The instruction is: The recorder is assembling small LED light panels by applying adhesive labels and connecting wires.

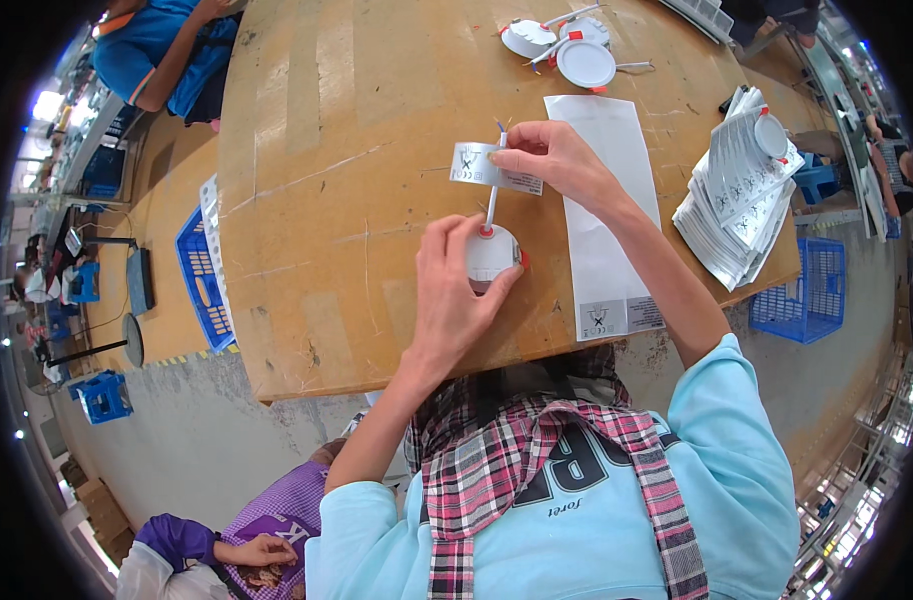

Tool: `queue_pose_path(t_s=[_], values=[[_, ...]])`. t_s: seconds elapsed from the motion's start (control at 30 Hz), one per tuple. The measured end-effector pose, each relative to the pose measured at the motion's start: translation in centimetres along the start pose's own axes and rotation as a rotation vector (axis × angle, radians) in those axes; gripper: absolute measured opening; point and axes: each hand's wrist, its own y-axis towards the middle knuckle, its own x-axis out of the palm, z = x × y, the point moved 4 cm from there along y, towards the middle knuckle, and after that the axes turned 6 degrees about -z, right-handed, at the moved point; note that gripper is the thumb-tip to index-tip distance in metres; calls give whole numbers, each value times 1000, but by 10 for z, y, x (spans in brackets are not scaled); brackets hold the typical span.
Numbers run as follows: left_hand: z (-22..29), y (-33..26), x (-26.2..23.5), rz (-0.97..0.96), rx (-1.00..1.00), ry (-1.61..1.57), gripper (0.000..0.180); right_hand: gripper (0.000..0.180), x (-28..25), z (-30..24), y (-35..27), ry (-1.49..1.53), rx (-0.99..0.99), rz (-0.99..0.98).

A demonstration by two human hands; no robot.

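Label [470, 163] is pinched in R hand [555, 162] at cable's [493, 208] far end, L hand [452, 275] clamped round lamp [490, 258] on tabletop [317, 230], w/ skewing or creasing poss. if cable twists or grip slips.

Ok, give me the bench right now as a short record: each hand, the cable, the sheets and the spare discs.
Left hand: holding a white disc on the table
Right hand: pinching a silver label
Cable: runs from the disc up to the label; whether stuck to it, cannot tell
Loose sheet: flat, right of the hands, printed at its near end
Sheet stack: farther right, one disc on top
Spare discs: grouped at the far side
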Motion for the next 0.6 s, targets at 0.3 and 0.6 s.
queue_pose_path(t_s=[0.3,0.6], values=[[2,-2,3,-24,0,15,53,25,-4,0,1,-61,-35,-61],[1,-8,5,-41,-25,-18,54,26,-27,2,12,32,-67,21]])
